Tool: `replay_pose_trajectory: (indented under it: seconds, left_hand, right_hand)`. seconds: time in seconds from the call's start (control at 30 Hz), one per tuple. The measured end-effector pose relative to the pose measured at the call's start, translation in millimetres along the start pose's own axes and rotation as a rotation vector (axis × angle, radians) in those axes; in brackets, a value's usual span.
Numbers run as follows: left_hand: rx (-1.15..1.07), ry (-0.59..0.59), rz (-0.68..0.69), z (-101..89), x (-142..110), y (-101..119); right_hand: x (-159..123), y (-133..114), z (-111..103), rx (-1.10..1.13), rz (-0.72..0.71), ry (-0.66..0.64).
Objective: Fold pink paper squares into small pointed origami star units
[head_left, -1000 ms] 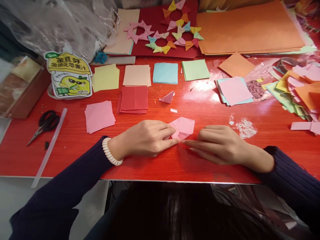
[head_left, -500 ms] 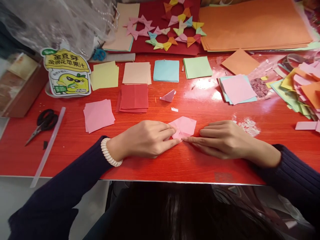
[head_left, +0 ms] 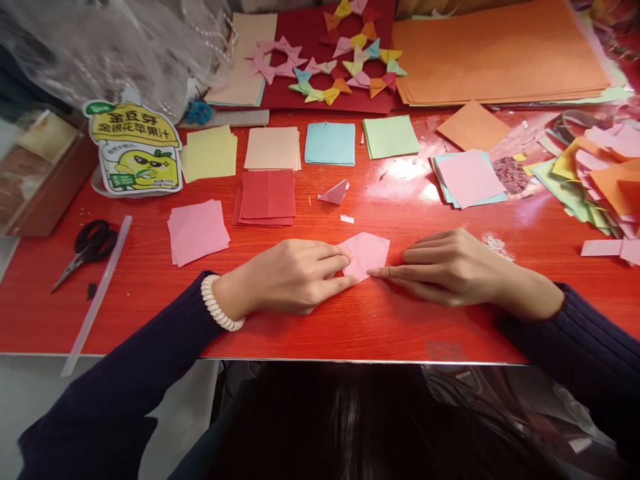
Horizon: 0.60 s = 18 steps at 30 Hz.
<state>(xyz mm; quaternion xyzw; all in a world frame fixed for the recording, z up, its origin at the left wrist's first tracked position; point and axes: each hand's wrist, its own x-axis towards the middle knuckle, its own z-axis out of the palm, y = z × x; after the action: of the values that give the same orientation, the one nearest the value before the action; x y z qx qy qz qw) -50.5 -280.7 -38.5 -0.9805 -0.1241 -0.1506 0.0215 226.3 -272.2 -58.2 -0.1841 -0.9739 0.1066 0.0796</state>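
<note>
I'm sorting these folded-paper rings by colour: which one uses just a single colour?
The leftmost ring: it is pink all round, whereas the other three rings each mix several colours.

Paper (head_left: 369, 255) on table (head_left: 325, 337), scissors (head_left: 85, 255) left, scraps (head_left: 613, 181) right

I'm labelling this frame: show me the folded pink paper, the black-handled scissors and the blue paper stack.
Folded pink paper (head_left: 369, 252), head view: upper face
Black-handled scissors (head_left: 87, 254), head view: near the pivot
Blue paper stack (head_left: 330, 143), head view: top sheet
</note>
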Motion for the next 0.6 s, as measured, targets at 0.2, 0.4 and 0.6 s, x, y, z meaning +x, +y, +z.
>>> replay_pose_trajectory:
  seconds: [0.2,0.4,0.6]
  left_hand:
    - [-0.128,0.019,-0.038,0.2,-1.7,-3.9]
    - [-0.335,0.002,-0.072,3.5,-2.4,-11.0]
    - [-0.425,0.001,-0.239,13.0,0.8,-10.6]
  right_hand:
    - [1.0,2.2,-9.2,-0.011,0.080,0.156]
    - [14.2,-4.1,-9.7,0.005,0.150,0.245]
    - [17.7,-13.5,-4.9,0.234,0.156,0.154]
